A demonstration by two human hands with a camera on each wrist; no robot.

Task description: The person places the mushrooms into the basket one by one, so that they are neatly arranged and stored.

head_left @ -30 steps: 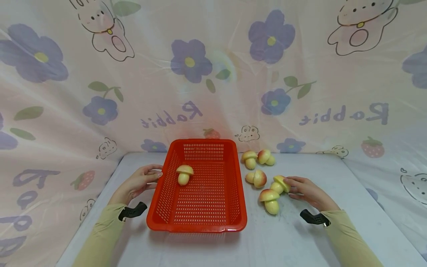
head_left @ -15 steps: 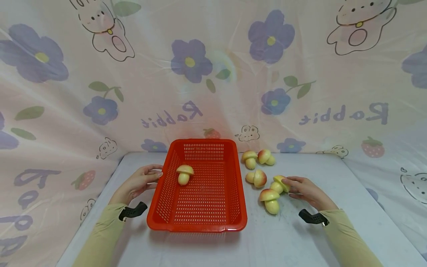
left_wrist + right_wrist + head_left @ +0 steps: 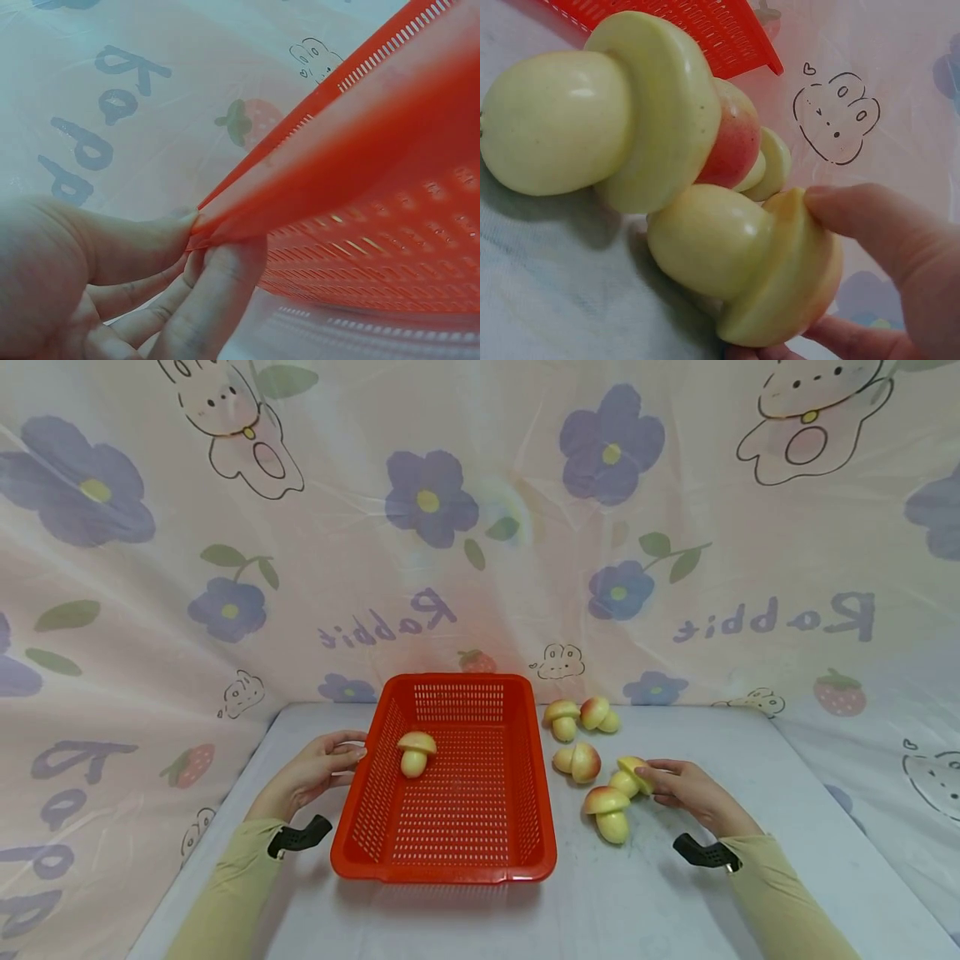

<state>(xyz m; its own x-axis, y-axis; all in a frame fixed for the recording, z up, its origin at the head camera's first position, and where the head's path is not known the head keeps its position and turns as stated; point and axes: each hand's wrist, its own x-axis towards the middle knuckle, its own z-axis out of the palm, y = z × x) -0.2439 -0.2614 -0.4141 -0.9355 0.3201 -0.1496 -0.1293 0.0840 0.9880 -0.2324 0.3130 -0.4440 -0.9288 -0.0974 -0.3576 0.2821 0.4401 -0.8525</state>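
Observation:
My left hand (image 3: 315, 772) pinches the left rim of a red plastic basket (image 3: 442, 871), thumb outside and fingers beneath the edge in the left wrist view. Inside the basket lies one yellow toy mushroom (image 3: 415, 753). On the right, my right hand (image 3: 697, 793) grips another toy mushroom (image 3: 624, 781) by its cap, with the thumb (image 3: 870, 217) on the upper edge and fingertips below. Its stem points toward the basket. Just in front lies a mushroom with a red-tinged cap (image 3: 609, 814), overlapping the held one in the head view.
Several more toy mushrooms lie right of the basket: one on its side (image 3: 577, 763), and two farther back, one upright (image 3: 562, 720) and one tipped (image 3: 600, 714). A white-covered table (image 3: 637, 910) bears everything. Behind it hangs a printed curtain (image 3: 510, 585).
The right hand's fingers have drawn slightly in on the mushroom's cap. The left hand, the basket and the other mushrooms stay where they were.

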